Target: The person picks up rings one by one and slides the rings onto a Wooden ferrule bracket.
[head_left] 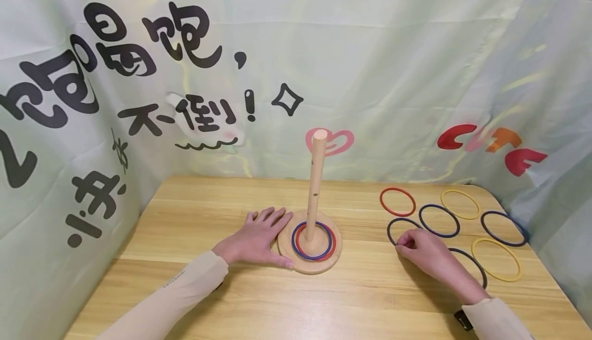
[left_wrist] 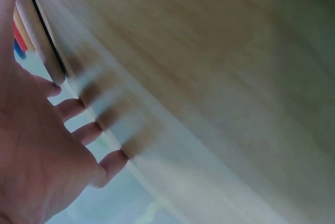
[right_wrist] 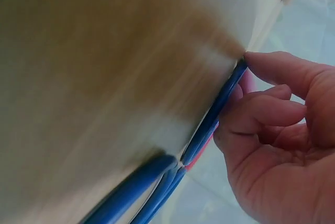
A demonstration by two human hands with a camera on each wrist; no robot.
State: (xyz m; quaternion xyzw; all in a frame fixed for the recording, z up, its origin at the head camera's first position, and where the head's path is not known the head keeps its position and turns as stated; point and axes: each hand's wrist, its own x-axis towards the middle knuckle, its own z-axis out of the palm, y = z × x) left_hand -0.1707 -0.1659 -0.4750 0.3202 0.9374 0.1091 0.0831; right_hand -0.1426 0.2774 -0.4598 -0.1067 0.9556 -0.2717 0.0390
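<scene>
A round wooden base [head_left: 334,258] with an upright wooden peg [head_left: 316,181] stands mid-table. A blue ring [head_left: 294,249] and a red ring [head_left: 334,250] lie around the peg's foot. My left hand [head_left: 259,237] rests at the base's left side with fingers spread, thumb and fingers touching its edge. In the left wrist view its fingertips meet the table. My right hand [head_left: 427,252] pinches the near-left rim of a dark blue ring [head_left: 399,221] between thumb and index finger. That ring lies flat on the table, as the right wrist view also shows [right_wrist: 217,109].
Right of the peg lie a red ring [head_left: 382,204], a yellow ring [head_left: 462,191], another yellow ring [head_left: 519,265] and several dark blue rings [head_left: 439,206]. One dark ring [head_left: 481,268] is partly under the right forearm. A printed curtain [head_left: 379,73] surrounds the wooden table [head_left: 222,304].
</scene>
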